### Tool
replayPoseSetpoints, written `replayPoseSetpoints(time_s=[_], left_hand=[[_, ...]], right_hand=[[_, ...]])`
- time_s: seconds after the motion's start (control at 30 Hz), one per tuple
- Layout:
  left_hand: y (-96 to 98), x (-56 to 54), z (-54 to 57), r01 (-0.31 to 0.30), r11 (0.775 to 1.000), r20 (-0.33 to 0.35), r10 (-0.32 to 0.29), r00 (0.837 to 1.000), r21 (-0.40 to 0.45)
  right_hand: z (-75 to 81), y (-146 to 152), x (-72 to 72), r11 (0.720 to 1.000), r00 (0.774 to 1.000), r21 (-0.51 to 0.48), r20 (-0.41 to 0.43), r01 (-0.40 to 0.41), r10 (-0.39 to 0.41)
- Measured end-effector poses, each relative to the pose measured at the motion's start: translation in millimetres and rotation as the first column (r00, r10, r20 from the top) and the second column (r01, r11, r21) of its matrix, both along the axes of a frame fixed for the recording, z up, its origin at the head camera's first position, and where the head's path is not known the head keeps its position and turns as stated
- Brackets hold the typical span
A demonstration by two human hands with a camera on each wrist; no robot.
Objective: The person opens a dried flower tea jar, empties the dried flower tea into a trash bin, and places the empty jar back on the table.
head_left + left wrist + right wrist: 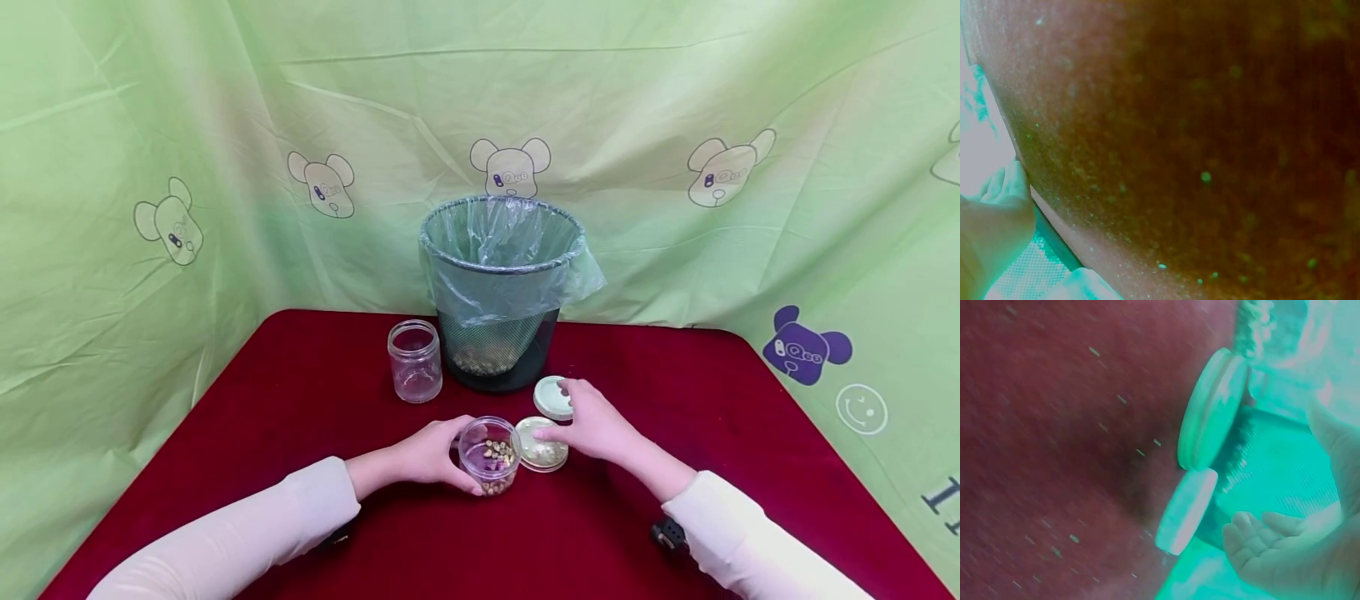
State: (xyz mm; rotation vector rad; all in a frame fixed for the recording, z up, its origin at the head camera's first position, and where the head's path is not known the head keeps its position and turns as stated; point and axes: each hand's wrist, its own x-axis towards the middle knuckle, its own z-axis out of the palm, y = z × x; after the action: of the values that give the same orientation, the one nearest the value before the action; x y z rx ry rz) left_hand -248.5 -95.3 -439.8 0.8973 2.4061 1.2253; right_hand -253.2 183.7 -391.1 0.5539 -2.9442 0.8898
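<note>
My left hand (435, 454) grips a clear round jar (477, 479) from its left side, with the thumb in front. Small tan, nut-like pieces (498, 452) lie inside that jar. Just right of it, a gold-cream lid (542, 450) that looks double-layered rests on the table, and a pale green lid (551, 400) sits behind it. My right hand (596, 423) hovers by the two lids, thumb and fingers spread apart. In the right wrist view, a gap shows between the fingers (1247, 544) and the pale lid (1186, 511). Mostly table cloth fills the left wrist view.
A mesh wastebasket (498, 287) with a clear plastic liner stands at the back centre, tan bits at its bottom. To its left is an uncapped clear jar (417, 375). Dark red cloth (315, 375) covers the table, and green printed curtains (360, 100) hang behind it.
</note>
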Motion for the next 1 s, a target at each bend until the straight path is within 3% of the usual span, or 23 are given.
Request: replayPoseSetpoints(time_s=[0.27, 0.43, 0.63, 0.73, 0.87, 1.0], left_hand=[[-0.4, -0.8, -1.2, 0.009, 1.000, -0.006, -0.009, 1.000, 0.010], [-1.0, -1.4, -2.0, 0.014, 1.000, -0.007, -0.014, 1.000, 0.020], [-1.0, -0.7, -1.3, 0.010, 1.000, 0.000, -0.010, 1.000, 0.009], [-1.2, -0.3, -0.7, 0.005, 1.000, -0.006, -0.005, 1.000, 0.002], [-0.7, 0.5, 1.3, 0.011, 1.000, -0.029, -0.011, 1.000, -0.001], [-0.4, 0.8, 1.9, 0.021, 1.000, -0.044, -0.022, 0.999, -0.008]], right_hand=[[28.6, 5.4, -11.0, 0.982, 0.996, -0.184, -0.072, 0.041, -0.055], [47.9, 8.4, -19.1, 0.944, 0.985, -0.323, -0.125, 0.073, -0.119], [71.0, 11.3, -25.8, 0.905, 0.968, -0.418, -0.180, 0.086, -0.175], [82.5, 11.9, -32.6, 0.881, 0.955, -0.467, -0.224, 0.071, -0.196], [96.6, 12.4, -42.5, 0.838, 0.920, -0.542, -0.294, 0.061, -0.257], [109.3, 13.2, -49.6, 0.797, 0.895, -0.599, -0.313, 0.075, -0.319]])
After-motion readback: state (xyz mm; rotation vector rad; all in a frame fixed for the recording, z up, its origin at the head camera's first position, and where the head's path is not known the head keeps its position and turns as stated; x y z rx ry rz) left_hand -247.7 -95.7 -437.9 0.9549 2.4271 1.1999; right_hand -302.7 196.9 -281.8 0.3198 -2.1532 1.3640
